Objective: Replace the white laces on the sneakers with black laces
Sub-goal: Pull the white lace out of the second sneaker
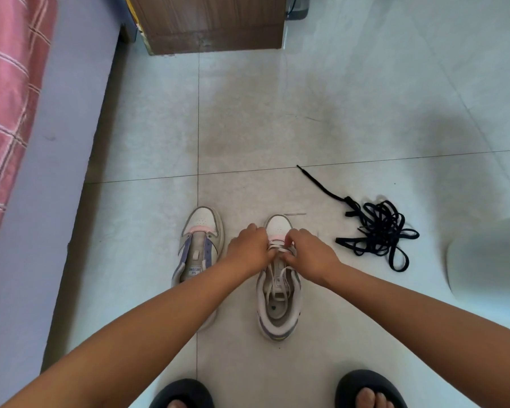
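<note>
I bend over two sneakers that stand side by side on the tiled floor [277,113], toes pointing away from me. My left hand [249,250] and my right hand [309,254] are both on the right sneaker [278,290], close together over its lower eyelets, just behind the pink band of the toe. The fingers of each hand are curled and pinch the white lace [277,248], which crosses there in a few rows; its loose parts hang down over the tongue and into the opening of this sneaker, and one white lace end lies on the floor just beyond its toe. To the left of this sneaker stands the left sneaker [199,248], which has no lace in it, so the grey tongue and the purple eyelet strips show. To the right of the right sneaker, well apart from it, the black laces [377,231] lie on the floor in a loose tangled heap, with one end stretched away from me. Far beyond the sneakers stands a brown wooden cabinet [212,22]. On the far left of the sneakers there is a bed with a pink checked cover [9,98]. Nearest to me, I see my feet in black slippers [365,384].
</note>
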Demonstrator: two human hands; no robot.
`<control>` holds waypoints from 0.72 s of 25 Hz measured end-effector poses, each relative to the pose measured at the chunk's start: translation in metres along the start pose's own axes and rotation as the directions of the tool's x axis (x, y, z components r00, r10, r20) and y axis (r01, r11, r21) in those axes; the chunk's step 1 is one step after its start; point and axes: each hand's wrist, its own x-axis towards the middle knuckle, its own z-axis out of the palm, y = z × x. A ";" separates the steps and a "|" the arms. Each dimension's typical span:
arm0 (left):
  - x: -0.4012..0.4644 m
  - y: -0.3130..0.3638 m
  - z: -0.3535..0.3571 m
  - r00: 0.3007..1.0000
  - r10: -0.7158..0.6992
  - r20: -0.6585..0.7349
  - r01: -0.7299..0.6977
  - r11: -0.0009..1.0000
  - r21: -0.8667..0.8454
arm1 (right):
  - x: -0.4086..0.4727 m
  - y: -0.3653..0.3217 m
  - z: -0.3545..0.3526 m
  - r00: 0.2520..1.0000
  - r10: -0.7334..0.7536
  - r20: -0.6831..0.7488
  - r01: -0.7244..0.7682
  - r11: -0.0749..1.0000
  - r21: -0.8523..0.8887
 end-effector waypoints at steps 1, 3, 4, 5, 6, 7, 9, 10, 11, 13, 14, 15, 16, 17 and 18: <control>0.004 0.004 -0.002 1.000 -0.019 0.020 0.018 0.998 0.062 | 0.004 -0.002 0.000 0.999 0.009 0.031 -0.008 1.000 -0.030; 0.008 0.010 -0.004 0.999 -0.030 0.028 0.028 0.997 0.075 | 0.009 -0.004 0.001 0.998 0.016 0.065 -0.014 0.999 -0.033; 0.010 0.012 -0.004 0.999 -0.024 0.028 0.022 0.998 0.065 | 0.009 -0.003 0.001 0.997 0.010 0.071 -0.009 1.000 -0.015; 0.010 0.013 -0.004 1.000 -0.008 0.026 0.007 0.998 0.059 | 0.008 -0.002 0.001 0.998 0.007 0.069 -0.008 1.000 0.007; 0.009 0.014 -0.003 1.000 0.006 0.025 -0.007 0.999 0.048 | 0.007 0.000 0.000 0.998 0.006 0.064 -0.007 1.000 0.027; 0.007 0.014 -0.003 1.000 0.014 0.015 -0.015 0.999 0.035 | 0.006 0.002 -0.001 0.998 0.000 0.059 -0.001 1.000 0.029; 0.007 0.012 0.001 1.000 0.023 -0.004 -0.023 0.999 -0.024 | 0.002 0.005 -0.002 0.998 -0.004 0.062 0.006 1.000 -0.030; 0.007 0.011 0.002 0.999 0.038 -0.023 -0.039 0.997 -0.061 | 0.001 0.007 -0.002 0.998 0.000 0.063 0.005 0.998 -0.070; 0.007 0.011 0.003 0.998 0.052 -0.039 -0.055 0.995 -0.082 | 0.001 0.010 -0.002 0.999 0.004 0.050 0.001 0.996 -0.093; 0.003 0.014 0.004 0.995 0.098 -0.030 -0.098 0.995 -0.014 | 0.003 0.014 -0.005 1.000 0.024 0.003 -0.024 0.996 -0.085; 0.002 0.017 0.005 0.993 0.120 -0.017 -0.119 0.992 0.049 | 0.003 0.014 -0.007 0.999 0.043 -0.009 -0.044 0.996 -0.080; 0.001 0.019 0.004 0.988 0.152 -0.011 -0.150 0.983 0.103 | 0.003 0.013 -0.009 0.999 0.053 -0.010 -0.053 0.995 -0.089; 0.002 0.018 0.003 0.988 0.156 -0.002 -0.154 0.977 0.150 | 0.004 0.012 -0.010 0.999 0.051 -0.004 -0.051 0.992 -0.116; 0.005 0.015 0.001 0.991 0.134 0.001 -0.131 0.968 0.213 | 0.004 0.012 -0.010 0.998 0.058 0.005 -0.057 0.989 -0.138; 0.009 0.009 0.000 0.997 0.071 -0.004 -0.068 0.968 0.243 | 0.005 0.012 -0.011 0.997 0.081 0.012 -0.078 0.985 -0.154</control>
